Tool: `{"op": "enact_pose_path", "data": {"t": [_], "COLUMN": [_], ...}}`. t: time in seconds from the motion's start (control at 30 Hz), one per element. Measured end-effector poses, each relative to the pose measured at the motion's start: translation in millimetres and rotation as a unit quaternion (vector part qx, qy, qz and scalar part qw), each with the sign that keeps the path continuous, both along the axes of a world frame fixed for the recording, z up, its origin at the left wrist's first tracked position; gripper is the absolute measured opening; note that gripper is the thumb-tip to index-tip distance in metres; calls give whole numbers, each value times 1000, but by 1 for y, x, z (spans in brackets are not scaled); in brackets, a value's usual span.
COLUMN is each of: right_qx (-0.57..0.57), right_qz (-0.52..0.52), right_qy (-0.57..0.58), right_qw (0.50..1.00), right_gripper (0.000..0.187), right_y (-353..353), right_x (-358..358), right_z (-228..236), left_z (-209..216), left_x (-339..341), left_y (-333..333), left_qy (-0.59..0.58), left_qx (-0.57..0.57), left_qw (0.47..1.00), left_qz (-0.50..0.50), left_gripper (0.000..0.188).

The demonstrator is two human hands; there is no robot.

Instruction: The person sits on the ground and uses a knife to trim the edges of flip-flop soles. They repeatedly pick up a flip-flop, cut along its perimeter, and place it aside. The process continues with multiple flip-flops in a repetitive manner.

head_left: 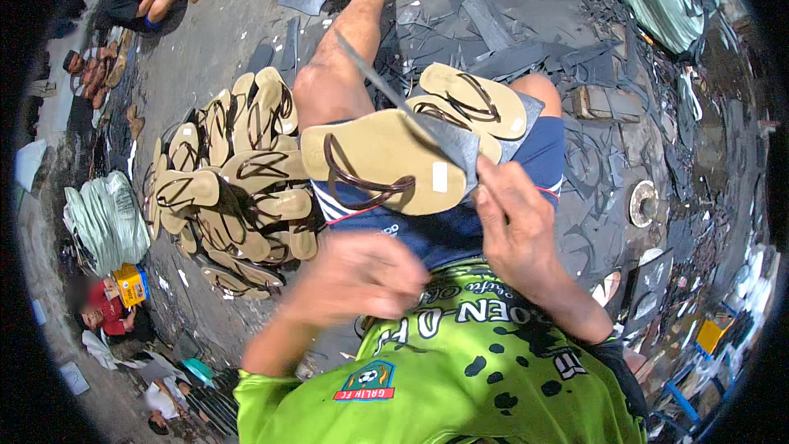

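A tan flip-flop with a dark brown strap and a white label lies across my lap. My right hand pinches a dark grey strip of sole material at the heel end. The strip's thin tail reaches past the flip-flop toward my knee. Smeared by motion, my left hand is in front of my waist, just below the flip-flop; its fingers cannot be read. Beyond, toward my other knee, rests another tan flip-flop on grey material, with one more partly hidden beneath.
A heap of tan flip-flops is on the floor to my left. Grey offcuts litter the floor ahead and right. A pale sack stands at far left, a ring-shaped object at right. Other people sit along the left side.
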State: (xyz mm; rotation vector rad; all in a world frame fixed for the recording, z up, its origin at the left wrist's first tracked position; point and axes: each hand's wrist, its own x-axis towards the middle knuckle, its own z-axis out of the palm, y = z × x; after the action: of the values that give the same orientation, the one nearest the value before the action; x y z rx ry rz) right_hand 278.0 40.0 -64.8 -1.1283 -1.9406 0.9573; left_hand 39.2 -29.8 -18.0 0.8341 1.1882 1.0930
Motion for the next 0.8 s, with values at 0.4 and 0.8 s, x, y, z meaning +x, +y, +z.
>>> {"op": "enact_pose_path", "data": {"t": [0.4,0.8], "right_qx": [45,-110], "right_qz": [13,43], "right_qy": [-51,-85], "right_qw": [998,989], "right_gripper": [47,47], "right_y": [-28,-1], "right_x": [34,15], "right_z": [-29,-9], "left_z": [-58,-79], "left_x": [114,119], "left_y": [42,20], "left_qy": [-358,-293], "left_qx": [-5,-69], "left_qw": [873,903], "left_qz": [332,308], "left_gripper": [32,37]}}
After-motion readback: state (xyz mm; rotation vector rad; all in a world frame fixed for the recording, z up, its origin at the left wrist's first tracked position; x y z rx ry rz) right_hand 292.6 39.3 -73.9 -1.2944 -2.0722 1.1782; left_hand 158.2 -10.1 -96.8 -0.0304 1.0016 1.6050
